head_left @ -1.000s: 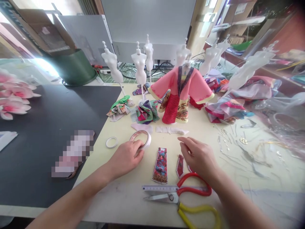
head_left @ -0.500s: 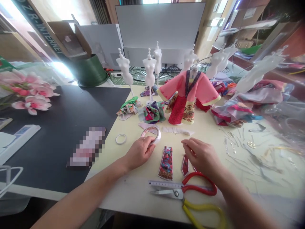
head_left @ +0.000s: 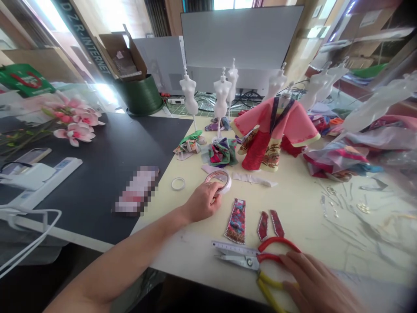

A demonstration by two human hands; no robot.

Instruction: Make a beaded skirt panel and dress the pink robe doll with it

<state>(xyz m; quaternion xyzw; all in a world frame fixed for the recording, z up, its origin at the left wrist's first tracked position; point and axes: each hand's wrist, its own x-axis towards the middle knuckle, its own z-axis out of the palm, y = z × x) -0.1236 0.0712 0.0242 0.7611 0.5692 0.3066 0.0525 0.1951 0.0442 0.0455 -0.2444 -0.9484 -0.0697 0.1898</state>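
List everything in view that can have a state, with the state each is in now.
Tape roll: gripped in the left hand
Scissors: lying down, handles spread apart
Right hand: open, at the scissors' handles
Pink robe: upright, sleeves spread
Small white ring: lying flat
Cardboard box: flaps open

Left hand (head_left: 203, 203) grips tape roll (head_left: 227, 184). Left of grip: thin ring (head_left: 178, 189); farther left, power strip (head_left: 70, 166), flowers (head_left: 76, 132) behind it. Behind grip: dress forms (head_left: 222, 92), monitor (head_left: 241, 39) beyond. Behind and right: robe (head_left: 293, 119) on a form; cloth heap (head_left: 342, 156) farther right. Right and nearer: panel (head_left: 236, 221), then two strips (head_left: 263, 227). Nearer still: scissors (head_left: 249, 262) partly over ruler (head_left: 224, 245), right hand (head_left: 314, 278) at their handles.
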